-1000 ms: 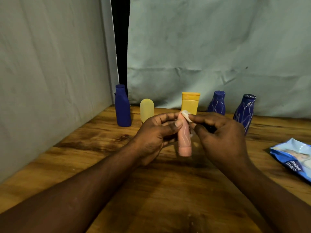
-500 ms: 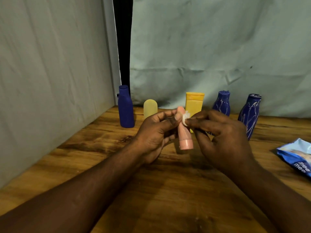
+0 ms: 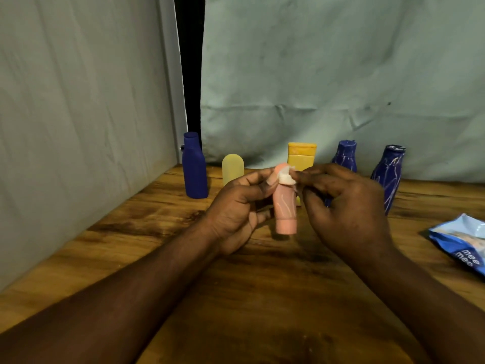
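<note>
A small pink bottle [image 3: 285, 207] with white streaks is held upside down above the wooden table [image 3: 236, 298], cap end pointing down. My left hand [image 3: 237, 208] grips it from the left, thumb and fingers curled round its upper part. My right hand [image 3: 346, 206] pinches a small white wipe [image 3: 286, 176] against the bottle's top end.
Along the back stand a plain blue bottle [image 3: 194, 166], a pale yellow rounded bottle [image 3: 232, 168], a yellow tube [image 3: 301, 156] and two blue bottles with white streaks [image 3: 346, 156] [image 3: 389, 174]. A blue wipes pack [image 3: 462, 243] lies at the right edge. Cloth walls close the left and back.
The white wipe has shifted along the bottle's top end under my right fingers. Both hands and the bottle stay in about the same place.
</note>
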